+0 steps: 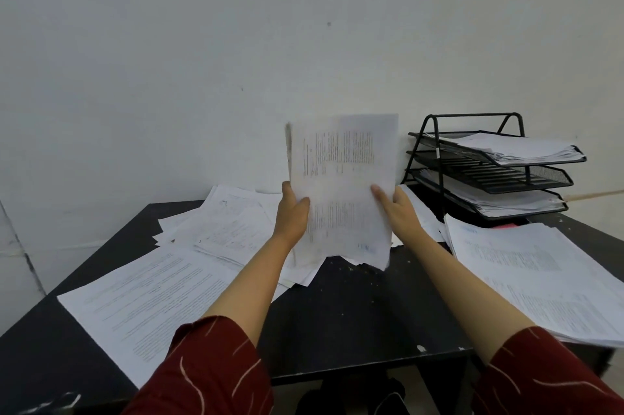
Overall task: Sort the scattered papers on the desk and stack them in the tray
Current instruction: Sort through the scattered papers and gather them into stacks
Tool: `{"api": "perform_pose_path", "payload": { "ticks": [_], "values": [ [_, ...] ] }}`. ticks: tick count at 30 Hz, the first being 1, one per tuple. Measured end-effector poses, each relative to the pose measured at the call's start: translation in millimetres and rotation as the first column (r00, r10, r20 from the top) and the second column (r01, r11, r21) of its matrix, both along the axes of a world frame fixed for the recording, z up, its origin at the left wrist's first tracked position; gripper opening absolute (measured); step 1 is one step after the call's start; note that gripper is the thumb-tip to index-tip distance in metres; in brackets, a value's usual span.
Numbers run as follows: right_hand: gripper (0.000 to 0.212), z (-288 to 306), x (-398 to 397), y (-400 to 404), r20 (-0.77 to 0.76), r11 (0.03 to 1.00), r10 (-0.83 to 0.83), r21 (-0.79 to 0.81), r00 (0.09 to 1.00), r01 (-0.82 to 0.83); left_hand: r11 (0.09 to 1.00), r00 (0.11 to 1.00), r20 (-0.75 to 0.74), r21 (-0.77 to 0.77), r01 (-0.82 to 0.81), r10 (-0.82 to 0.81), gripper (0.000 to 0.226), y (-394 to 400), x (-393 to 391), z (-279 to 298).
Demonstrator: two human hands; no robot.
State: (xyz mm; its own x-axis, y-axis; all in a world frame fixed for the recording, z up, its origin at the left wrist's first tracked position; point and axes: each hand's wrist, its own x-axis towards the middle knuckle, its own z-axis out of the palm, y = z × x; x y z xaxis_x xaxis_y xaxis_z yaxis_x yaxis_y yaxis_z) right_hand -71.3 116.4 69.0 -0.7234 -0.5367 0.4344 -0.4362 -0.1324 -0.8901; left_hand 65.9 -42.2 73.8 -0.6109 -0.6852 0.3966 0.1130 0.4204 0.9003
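At about 9 o'clock on the black counter, loose printed sheets lie fanned and overlapping, one near the front edge; a careless sweep of a sleeve could send it to the floor. At the centre, both hands hold a sheaf of papers upright. The left hand grips its left edge, thumb on the front. The right hand pinches the right edge, thumb across the print. The sheaf's lower edges look uneven and splayed, so I judge that inner sheets may slip out if the grip slackens. At 2 o'clock stands the three-tier wire tray, top and bottom tiers loaded. At 3 o'clock a thick pile seems to overhang the counter's edge and could slide off if knocked.
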Motion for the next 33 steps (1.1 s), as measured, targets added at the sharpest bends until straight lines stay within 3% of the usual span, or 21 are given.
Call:
{"api": "perform_pose_path", "payload": {
  "ticks": [5, 10, 15, 20, 23, 26, 33],
  "values": [
    [0.042, 15.5, -19.7, 22.1, -0.112, 0.979, -0.205, -0.025, 0.972, 0.203, 0.999, 0.998, 0.066, 0.037, 0.006, -0.009, 0.035, 12.6, -18.1, 25.6],
    [0.037, 3.3, -56.0, 68.1, -0.130, 0.911, -0.346, 0.189, 0.929, 0.366, 0.978, 0.957, 0.246, 0.174, 0.114, -0.155, 0.041, 53.6, -48.6, 19.4],
    [0.040, -22.4, -81.8, 131.2, -0.094, 0.818, -0.476, 0.319, 0.874, 0.480, 0.923, 0.903, 0.269, 0.287, 0.256, -0.334, 0.044, 104.6, -81.8, -9.9],
    [0.047, -34.7, -104.4, 194.6, -0.128, 0.682, -0.563, 0.486, 0.816, 0.547, 0.866, 0.836, 0.279, 0.321, 0.383, -0.473, 0.032, 151.7, -108.2, -27.7],
    [0.059, -40.3, -111.1, 221.2, -0.160, 0.563, -0.588, 0.623, 0.793, 0.543, 0.855, 0.794, 0.329, 0.294, 0.428, -0.511, 0.036, 169.9, -117.7, -37.9],
    [0.063, -47.3, -114.7, 241.0, -0.152, 0.481, -0.608, 0.710, 0.779, 0.515, 0.846, 0.754, 0.385, 0.278, 0.455, -0.532, 0.024, 185.9, -126.5, -50.1],
    [0.060, -45.9, -118.3, 248.8, -0.273, 0.405, -0.609, 0.700, 0.745, 0.588, 0.866, 0.768, 0.405, 0.167, 0.471, -0.496, 0.025, 194.9, -132.6, -61.1]
  ]
}}
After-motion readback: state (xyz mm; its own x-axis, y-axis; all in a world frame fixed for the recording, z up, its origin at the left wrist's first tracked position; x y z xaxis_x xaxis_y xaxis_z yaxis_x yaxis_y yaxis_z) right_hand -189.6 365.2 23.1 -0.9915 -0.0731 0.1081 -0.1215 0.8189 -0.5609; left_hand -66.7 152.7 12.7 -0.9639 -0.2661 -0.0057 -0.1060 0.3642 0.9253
